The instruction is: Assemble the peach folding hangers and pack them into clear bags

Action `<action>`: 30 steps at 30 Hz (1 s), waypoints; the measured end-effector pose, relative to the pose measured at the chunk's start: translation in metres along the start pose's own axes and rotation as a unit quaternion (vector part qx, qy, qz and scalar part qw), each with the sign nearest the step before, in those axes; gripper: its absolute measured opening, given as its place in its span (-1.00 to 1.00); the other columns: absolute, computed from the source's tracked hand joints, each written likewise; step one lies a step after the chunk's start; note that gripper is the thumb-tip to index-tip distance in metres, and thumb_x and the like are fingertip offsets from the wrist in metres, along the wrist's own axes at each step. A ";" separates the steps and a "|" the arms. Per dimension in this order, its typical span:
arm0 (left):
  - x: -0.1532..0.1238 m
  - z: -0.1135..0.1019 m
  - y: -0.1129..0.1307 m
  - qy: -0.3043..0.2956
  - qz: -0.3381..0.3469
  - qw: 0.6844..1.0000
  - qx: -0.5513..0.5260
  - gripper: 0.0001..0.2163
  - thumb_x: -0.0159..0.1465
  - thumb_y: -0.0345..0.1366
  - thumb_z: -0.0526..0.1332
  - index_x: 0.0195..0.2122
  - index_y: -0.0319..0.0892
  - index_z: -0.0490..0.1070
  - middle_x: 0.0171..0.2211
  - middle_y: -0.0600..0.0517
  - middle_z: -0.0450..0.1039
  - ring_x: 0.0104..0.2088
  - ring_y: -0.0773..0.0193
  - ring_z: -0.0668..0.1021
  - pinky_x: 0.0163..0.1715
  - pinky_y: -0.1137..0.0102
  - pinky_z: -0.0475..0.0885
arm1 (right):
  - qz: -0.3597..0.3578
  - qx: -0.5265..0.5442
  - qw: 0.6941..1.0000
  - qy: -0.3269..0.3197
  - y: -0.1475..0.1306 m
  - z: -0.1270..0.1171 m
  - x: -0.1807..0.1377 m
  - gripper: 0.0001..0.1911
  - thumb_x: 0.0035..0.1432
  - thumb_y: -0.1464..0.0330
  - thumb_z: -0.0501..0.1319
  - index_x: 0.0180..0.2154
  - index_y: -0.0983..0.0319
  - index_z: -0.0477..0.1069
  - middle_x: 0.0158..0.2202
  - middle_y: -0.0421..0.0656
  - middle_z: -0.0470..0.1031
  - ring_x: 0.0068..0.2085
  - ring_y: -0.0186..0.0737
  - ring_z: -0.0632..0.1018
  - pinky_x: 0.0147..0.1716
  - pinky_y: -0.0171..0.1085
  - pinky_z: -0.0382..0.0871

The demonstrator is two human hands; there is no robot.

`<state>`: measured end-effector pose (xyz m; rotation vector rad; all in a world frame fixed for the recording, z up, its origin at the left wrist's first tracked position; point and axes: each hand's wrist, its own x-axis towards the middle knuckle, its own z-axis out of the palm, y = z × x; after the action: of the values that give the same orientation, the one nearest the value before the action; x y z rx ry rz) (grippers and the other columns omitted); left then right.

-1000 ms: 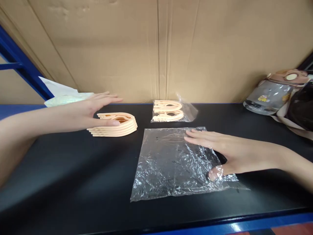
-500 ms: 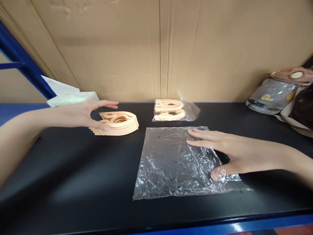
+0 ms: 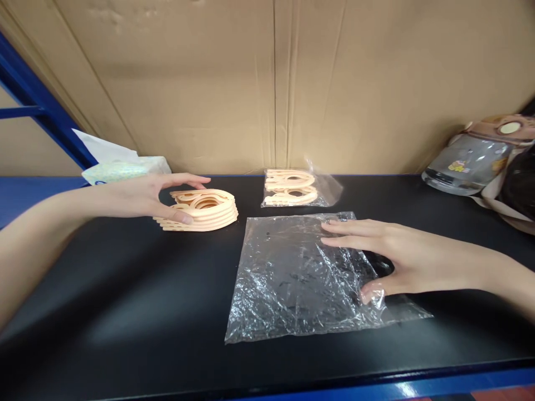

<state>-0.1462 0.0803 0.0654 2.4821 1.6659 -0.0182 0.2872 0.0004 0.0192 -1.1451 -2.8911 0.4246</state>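
Observation:
A stack of peach plastic pieces (image 3: 215, 210) with looped outlines, their exact kind unclear, lies on the black tabletop. My left hand (image 3: 146, 196) is spread around its left end, thumb at the front side and fingers stretched over the back. Flat on the table's middle is a clear plastic bag (image 3: 292, 278), crinkled and shiny. The fingers of my right hand (image 3: 388, 253) rest apart on its right part, and the thumb touches the film near the lower right. Behind the bag, similar peach pieces (image 3: 290, 188) sit inside another clear bag (image 3: 328, 189).
Cardboard (image 3: 200, 83) stands upright along the table's back. A tissue pack (image 3: 125, 167) is at the back left, by a blue metal frame (image 3: 42, 106). On the right stand a clear bottle (image 3: 468, 159) with a brown top and a dark object with a strap.
My left hand has shifted slightly right and its fingers reach a little further over the stack. The bag under my right hand has slid slightly, its left edge moving left.

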 end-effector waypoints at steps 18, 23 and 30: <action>-0.014 0.012 0.066 0.159 0.140 0.975 -0.069 -0.32 0.23 0.00 0.24 0.30 -0.11 0.09 0.15 -0.07 0.35 0.14 0.09 0.41 0.02 0.23 0.40 | -0.017 0.043 0.958 0.283 -0.008 -0.002 -0.002 -0.82 0.27 0.31 0.16 -0.16 0.19 0.49 -0.26 -0.12 0.57 -0.27 -0.18 0.53 -0.25 -0.19 0.37; -0.024 0.038 0.121 0.274 0.247 0.929 -0.024 -0.35 0.20 -0.09 0.30 0.27 -0.09 0.11 0.13 -0.08 0.32 0.06 0.11 0.44 0.04 0.24 0.39 | 0.033 0.193 0.941 0.277 -0.031 0.004 0.003 -0.77 0.26 0.19 0.18 -0.16 0.16 0.50 -0.40 -0.21 0.49 -0.40 -0.28 0.45 -0.42 -0.29 0.29; -0.044 0.059 0.158 0.305 0.305 0.901 0.050 -0.46 0.31 -0.13 0.20 0.27 -0.05 0.09 0.07 -0.06 0.42 0.01 0.03 0.49 0.01 0.14 0.35 | 0.050 0.362 0.915 0.173 -0.048 0.009 0.005 -0.74 0.18 0.19 0.27 -0.45 0.21 0.40 -0.53 -0.29 0.25 -0.49 -0.38 0.25 -0.53 -0.37 0.12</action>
<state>-0.0131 -0.0261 0.0296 3.1841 0.9356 0.8383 0.2504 -0.0321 0.0219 -1.0773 -2.0715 1.0524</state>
